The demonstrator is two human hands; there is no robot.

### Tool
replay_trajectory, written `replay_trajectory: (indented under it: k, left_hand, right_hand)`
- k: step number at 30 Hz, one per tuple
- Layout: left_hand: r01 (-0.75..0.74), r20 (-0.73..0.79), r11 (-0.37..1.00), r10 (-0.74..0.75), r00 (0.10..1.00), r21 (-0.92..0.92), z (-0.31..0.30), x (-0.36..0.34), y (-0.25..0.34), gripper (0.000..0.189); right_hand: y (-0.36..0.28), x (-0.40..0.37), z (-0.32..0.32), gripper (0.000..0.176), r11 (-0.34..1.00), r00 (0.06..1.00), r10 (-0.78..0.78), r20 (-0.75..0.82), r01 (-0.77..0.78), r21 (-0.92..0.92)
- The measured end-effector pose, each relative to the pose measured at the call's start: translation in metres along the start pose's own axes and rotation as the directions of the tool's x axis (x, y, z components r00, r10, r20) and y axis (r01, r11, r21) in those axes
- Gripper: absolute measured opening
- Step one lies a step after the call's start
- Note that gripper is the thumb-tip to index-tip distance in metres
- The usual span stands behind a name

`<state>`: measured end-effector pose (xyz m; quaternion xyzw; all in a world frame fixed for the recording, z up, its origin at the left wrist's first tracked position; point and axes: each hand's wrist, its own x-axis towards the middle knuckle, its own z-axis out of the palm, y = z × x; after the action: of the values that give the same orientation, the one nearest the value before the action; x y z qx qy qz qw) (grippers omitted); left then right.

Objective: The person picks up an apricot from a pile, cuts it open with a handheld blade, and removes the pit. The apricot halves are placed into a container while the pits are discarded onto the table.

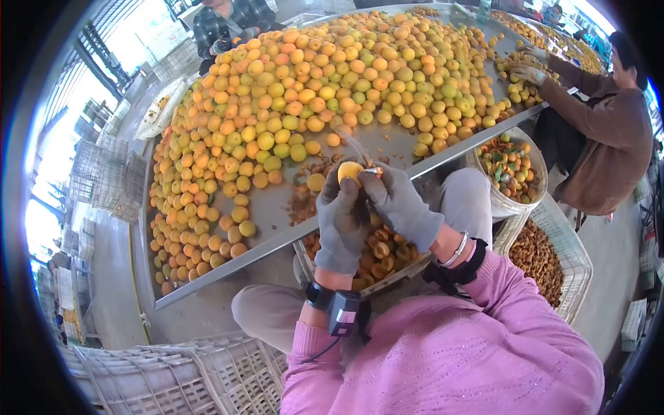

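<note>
My left hand (341, 225), in a grey glove, grips a yellow apricot (349, 170) just above a tray of halved apricots (394, 254) on my lap. My right hand (403, 204), also gloved, presses a small knife (373, 169) against the fruit. Both hands touch at the apricot, over the near edge of a metal table (277, 207) heaped with whole apricots (325, 76).
A white bucket of fruit (510, 169) and a mesh crate of brown pits (543, 259) stand to my right. A person in brown (602, 138) sorts fruit at the right, another in plaid (228, 21) at the far side. White crates (180, 377) lie near left.
</note>
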<state>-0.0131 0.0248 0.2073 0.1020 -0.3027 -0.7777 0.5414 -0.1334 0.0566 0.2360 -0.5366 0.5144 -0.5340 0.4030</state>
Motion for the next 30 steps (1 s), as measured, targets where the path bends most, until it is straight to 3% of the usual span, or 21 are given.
replay_trajectory:
  k: [2, 4, 5, 6, 7, 8, 9, 11, 13, 15, 17, 19, 21, 22, 24, 25, 27, 30]
  left_hand:
    - [-0.002, -0.049, 1.000, 0.002, 0.999, 0.006, -0.006, 0.002, 0.009, 0.033]
    - [0.004, -0.125, 0.996, 0.006, 0.992, 0.087, -0.017, 0.003, 0.017, 0.029]
    - [-0.001, -0.126, 0.996, 0.012, 0.992, 0.084, -0.026, 0.006, 0.023, 0.029]
    - [0.014, -0.155, 0.979, 0.018, 0.988, 0.204, -0.029, 0.009, 0.033, 0.028]
    - [0.033, -0.181, 0.948, 0.026, 0.983, 0.318, -0.029, 0.013, 0.040, 0.028]
    - [-0.061, -0.144, 0.894, 0.139, 0.980, 0.444, -0.029, 0.012, 0.045, 0.027]
    - [-0.065, -0.142, 0.895, 0.142, 0.980, 0.441, -0.025, 0.014, 0.054, 0.027]
    - [0.004, -0.036, 0.992, 0.001, 0.999, 0.124, -0.023, 0.019, 0.064, 0.029]
    - [0.073, -0.073, 0.996, -0.069, 0.995, 0.048, -0.029, 0.020, 0.064, 0.030]
    - [0.096, -0.023, 0.980, -0.093, 0.995, 0.175, -0.034, 0.021, 0.062, 0.029]
    - [0.166, -0.029, 0.957, -0.163, 0.986, 0.238, -0.043, 0.020, 0.065, 0.031]
    - [0.229, -0.046, 0.924, -0.226, 0.973, 0.305, -0.055, 0.019, 0.066, 0.033]
    - [0.243, -0.047, 0.890, -0.244, 0.969, 0.386, -0.068, 0.023, 0.060, 0.037]
    - [0.247, -0.055, 0.892, -0.245, 0.968, 0.378, -0.073, 0.023, 0.057, 0.037]
    - [0.248, -0.078, 0.730, -0.258, 0.963, 0.637, -0.076, 0.024, 0.055, 0.043]
    - [0.261, -0.095, 0.730, -0.262, 0.961, 0.632, -0.074, 0.023, 0.055, 0.043]
    - [0.227, -0.090, 0.467, -0.296, 0.951, 0.855, -0.069, 0.022, 0.057, 0.040]
    - [0.157, -0.017, 0.453, -0.298, 0.955, 0.878, -0.071, 0.023, 0.052, 0.043]
  right_hand:
    - [0.001, 0.011, 0.006, 0.034, 0.996, 0.999, -0.037, 0.013, 0.038, -0.084]
    - [0.002, 0.018, 0.007, 0.032, 0.949, 0.995, -0.076, 0.059, 0.091, -0.302]
    - [0.001, 0.021, 0.009, 0.032, 0.948, 0.995, -0.078, 0.065, 0.094, -0.305]
    - [0.000, 0.025, 0.009, 0.030, 0.800, 0.992, -0.101, 0.069, 0.123, -0.587]
    - [-0.001, 0.028, 0.008, 0.029, 0.569, 0.989, -0.125, 0.079, 0.136, -0.811]
    - [0.000, 0.030, 0.004, 0.029, 0.562, 0.989, -0.127, 0.080, 0.138, -0.816]
    - [0.000, 0.031, 0.001, 0.029, 0.586, 0.994, -0.109, 0.032, 0.090, -0.806]
    - [-0.003, 0.038, 0.002, 0.029, 0.596, 0.996, -0.093, 0.011, 0.064, -0.800]
    - [-0.018, 0.033, 0.004, 0.031, 0.843, 0.993, 0.033, 0.111, 0.032, -0.537]
    - [-0.011, 0.032, 0.003, 0.034, 0.878, 0.987, -0.044, 0.157, 0.113, -0.464]
    - [-0.008, 0.029, 0.001, 0.035, 0.885, 0.956, 0.042, 0.290, 0.099, -0.455]
    - [0.002, 0.026, -0.004, 0.036, 0.883, 0.949, 0.045, 0.313, 0.108, -0.456]
    - [0.005, 0.024, -0.011, 0.034, 0.823, 0.917, 0.210, 0.340, 0.023, -0.568]
    - [0.010, 0.021, -0.015, 0.034, 0.821, 0.913, 0.219, 0.345, 0.019, -0.571]
    - [0.024, 0.014, -0.019, 0.034, 0.809, 0.913, 0.204, 0.353, 0.046, -0.586]
    - [0.028, 0.009, -0.022, 0.034, 0.812, 0.907, 0.216, 0.362, 0.039, -0.582]
    - [0.036, 0.002, -0.028, 0.035, 0.838, 0.918, 0.065, 0.392, 0.163, -0.521]
    - [0.040, -0.002, -0.034, 0.035, 0.840, 0.894, 0.169, 0.416, 0.090, -0.536]
